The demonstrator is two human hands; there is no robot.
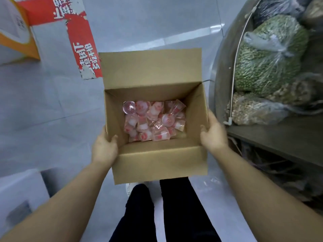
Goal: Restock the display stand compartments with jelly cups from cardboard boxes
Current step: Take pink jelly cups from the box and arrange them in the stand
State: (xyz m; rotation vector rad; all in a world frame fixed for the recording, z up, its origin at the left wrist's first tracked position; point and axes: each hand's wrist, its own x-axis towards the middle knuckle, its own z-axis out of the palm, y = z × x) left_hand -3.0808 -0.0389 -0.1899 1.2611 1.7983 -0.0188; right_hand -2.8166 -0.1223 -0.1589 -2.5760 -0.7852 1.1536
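Observation:
An open brown cardboard box (157, 161) is held in front of me above the floor, its flaps folded outward. Several pink and clear jelly cups (153, 119) lie loose on its bottom. My left hand (104, 147) grips the box's left wall, thumb hooked over the rim inside. My right hand (212, 131) grips the right wall the same way, fingers outside and thumb over the edge. My legs in dark trousers show below the box.
A display stand (272, 137) at the right holds clear bags of green and brown dried goods (267, 58) behind a wire rail. On the grey tiled floor lie a red-and-white carton (78, 37) at top left, an orange-edged box (15, 41), and a white box (19, 194) at lower left.

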